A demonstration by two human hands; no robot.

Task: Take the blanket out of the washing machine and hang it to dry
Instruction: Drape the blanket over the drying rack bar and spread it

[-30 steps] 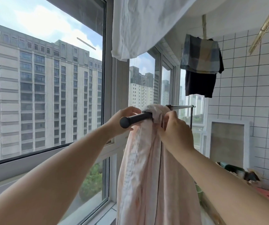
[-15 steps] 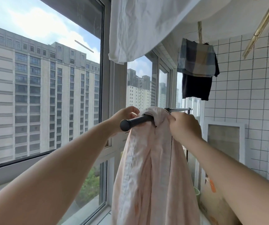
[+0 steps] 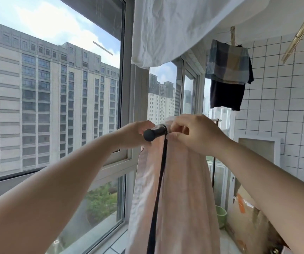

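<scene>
A pale pink blanket (image 3: 182,189) hangs over a black-tipped drying rail (image 3: 154,133) that runs away from me beside the window. It drops in long folds on both sides of the rail's black upright. My right hand (image 3: 195,132) pinches the blanket's top fold on the rail, fingers curled. My left hand (image 3: 135,132) is behind the rail's end, at the blanket's left edge; its fingers are mostly hidden, so its grip is unclear.
A white sheet (image 3: 175,28) hangs overhead. A plaid cloth over a dark garment (image 3: 228,74) hangs further back by the white tiled wall (image 3: 283,99). A tall window (image 3: 55,99) runs along the left. A green bucket (image 3: 220,216) and cardboard box (image 3: 246,217) stand on the floor.
My right hand moved left along the rail toward its black end, bunching the blanket top closer. The view came nearer to the rail.
</scene>
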